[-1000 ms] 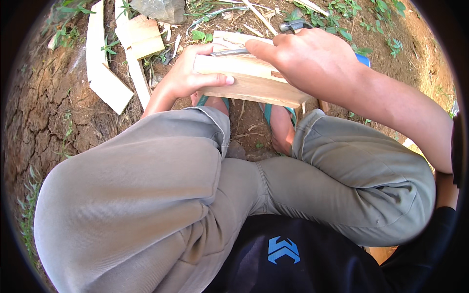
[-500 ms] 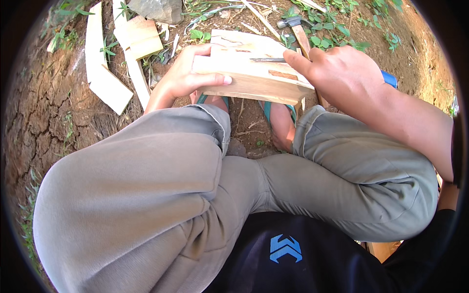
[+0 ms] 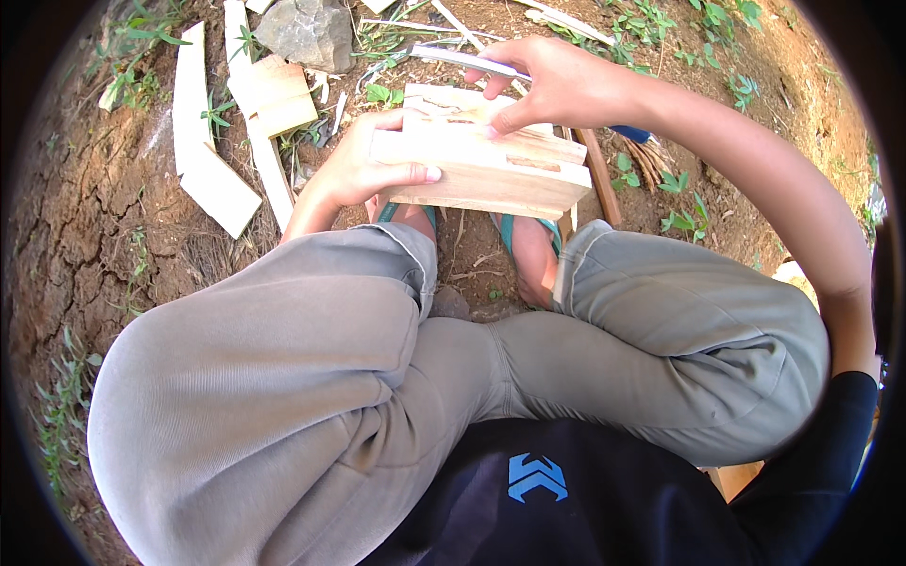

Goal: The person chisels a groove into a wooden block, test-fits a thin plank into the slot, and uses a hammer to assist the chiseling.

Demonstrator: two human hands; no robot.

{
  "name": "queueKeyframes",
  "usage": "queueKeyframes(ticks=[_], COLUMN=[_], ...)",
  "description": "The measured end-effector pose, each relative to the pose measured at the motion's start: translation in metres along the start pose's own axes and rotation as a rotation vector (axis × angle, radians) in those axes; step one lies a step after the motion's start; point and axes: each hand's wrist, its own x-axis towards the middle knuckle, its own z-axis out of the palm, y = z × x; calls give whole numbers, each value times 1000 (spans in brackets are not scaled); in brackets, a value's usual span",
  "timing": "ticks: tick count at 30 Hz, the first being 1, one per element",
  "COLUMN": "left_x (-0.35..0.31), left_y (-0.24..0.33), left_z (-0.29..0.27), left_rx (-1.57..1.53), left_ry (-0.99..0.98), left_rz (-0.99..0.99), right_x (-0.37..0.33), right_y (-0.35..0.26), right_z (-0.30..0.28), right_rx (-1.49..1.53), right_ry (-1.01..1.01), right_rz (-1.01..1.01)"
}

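Observation:
My left hand (image 3: 360,170) grips the left end of a pale wooden block (image 3: 481,179), with the thumb along its near side and the fingers behind. Narrow slots are cut into the block's upper face. In my right hand (image 3: 566,83) is a chisel (image 3: 462,60), its metal blade pointing left above the block's far edge. A blue part, apparently its handle, shows beyond the hand. My right thumb reaches down to the block's top, near a slot. The block is held above my sandalled feet (image 3: 530,255).
Loose pale boards (image 3: 219,189) and a stacked offcut (image 3: 278,99) lie on the soil at left. A grey rock (image 3: 307,36) sits at the far side. A brown wooden handle (image 3: 600,177) lies right of the block. Green plants (image 3: 694,217) and wood scraps surround the area.
My right hand has lifted the chisel off the block and moved it left and away from me. The hammer head seen earlier is now hidden behind that hand. My left hand keeps its grip.

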Motion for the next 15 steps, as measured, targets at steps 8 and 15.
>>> queueKeyframes(ticks=[8, 15], left_x=[-2, -4], left_y=[9, 2], left_z=[4, 9], left_rx=[-32, -93], left_ry=[38, 63], left_rz=[79, 86], right_x=[15, 10], right_y=[23, 10], right_z=[11, 2], right_rx=[178, 120], right_ry=[-335, -271], right_rz=[134, 266])
